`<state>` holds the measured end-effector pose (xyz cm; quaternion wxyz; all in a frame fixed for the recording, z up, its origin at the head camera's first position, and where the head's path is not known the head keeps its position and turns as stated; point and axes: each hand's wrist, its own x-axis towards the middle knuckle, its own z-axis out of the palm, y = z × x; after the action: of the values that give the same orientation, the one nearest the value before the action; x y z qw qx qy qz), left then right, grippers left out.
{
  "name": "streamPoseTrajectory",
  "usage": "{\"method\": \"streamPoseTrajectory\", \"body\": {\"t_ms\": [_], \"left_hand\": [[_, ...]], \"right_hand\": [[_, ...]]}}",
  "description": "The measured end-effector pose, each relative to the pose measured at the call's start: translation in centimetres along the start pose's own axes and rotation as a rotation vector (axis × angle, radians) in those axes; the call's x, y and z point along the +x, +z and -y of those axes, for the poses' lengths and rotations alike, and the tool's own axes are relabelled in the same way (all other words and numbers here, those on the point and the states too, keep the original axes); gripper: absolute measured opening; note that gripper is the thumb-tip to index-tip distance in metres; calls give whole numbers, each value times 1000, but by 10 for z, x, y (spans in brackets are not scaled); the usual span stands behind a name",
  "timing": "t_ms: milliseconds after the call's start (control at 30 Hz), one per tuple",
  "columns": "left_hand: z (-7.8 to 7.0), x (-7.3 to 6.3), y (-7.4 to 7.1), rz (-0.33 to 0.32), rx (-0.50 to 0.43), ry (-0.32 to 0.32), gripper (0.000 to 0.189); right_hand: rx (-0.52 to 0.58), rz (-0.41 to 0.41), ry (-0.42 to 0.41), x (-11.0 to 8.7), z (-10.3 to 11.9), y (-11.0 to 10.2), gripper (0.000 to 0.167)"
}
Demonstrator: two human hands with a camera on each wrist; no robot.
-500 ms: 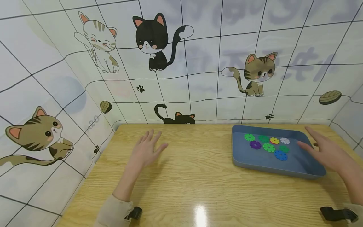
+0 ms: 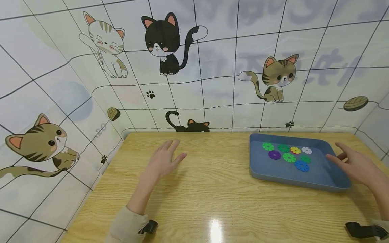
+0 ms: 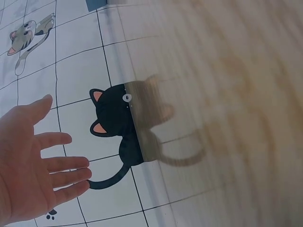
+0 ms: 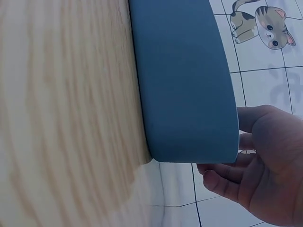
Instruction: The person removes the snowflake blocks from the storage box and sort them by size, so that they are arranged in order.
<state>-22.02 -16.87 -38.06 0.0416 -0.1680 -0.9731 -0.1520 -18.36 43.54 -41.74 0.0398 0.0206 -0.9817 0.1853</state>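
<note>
My left hand (image 2: pixel 164 162) hovers over the left part of the wooden table with fingers spread and nothing in it; its palm and straight fingers (image 3: pixel 68 163) also show in the left wrist view. At the right edge of a shallow blue-grey tray (image 2: pixel 328 180) is my right hand (image 2: pixel 358 165), loosely bent and empty. In the right wrist view, the tray's outer wall (image 4: pixel 184 94) covers part of that hand's fingers. Notched plastic discs lie in the tray, among them a purple disc (image 2: pixel 274 155), a blue disc (image 2: pixel 302 165), a yellow disc (image 2: pixel 295 150) and a white disc (image 2: pixel 306 150).
The pale wood table (image 2: pixel 206 182) ends at a wall (image 2: pixel 218 84) printed with cartoon cats and grid lines. A side wall (image 2: pixel 36 101) rises on the left. Dark straps (image 2: pixel 364 230) sit at both wrists.
My left hand has shifted slightly to the right. The right hand has moved a little right and down, its fingers bending more. The tray and discs stay in place on the table.
</note>
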Motion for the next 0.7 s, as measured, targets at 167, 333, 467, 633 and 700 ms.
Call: {"method": "streamPoseTrajectory", "body": {"t_ms": [167,333,467,633,700], "left_hand": [[-4,4,5,5,-18,11,72],[-10,6,8,2,-56,35,72],[-15,8,11,-5,-76,70,71],[-22,10,15,-3,-120,99,69],[-26,11,17,1,-134,105,69]], "right_hand": [[-20,18,-20,0,-4,1,75],[-11,14,-57,-1,-9,3,55],[48,14,-64,-2,-11,7,49],[150,39,-34,-4,-12,13,53],[171,47,-26,-4,-11,14,54]]}}
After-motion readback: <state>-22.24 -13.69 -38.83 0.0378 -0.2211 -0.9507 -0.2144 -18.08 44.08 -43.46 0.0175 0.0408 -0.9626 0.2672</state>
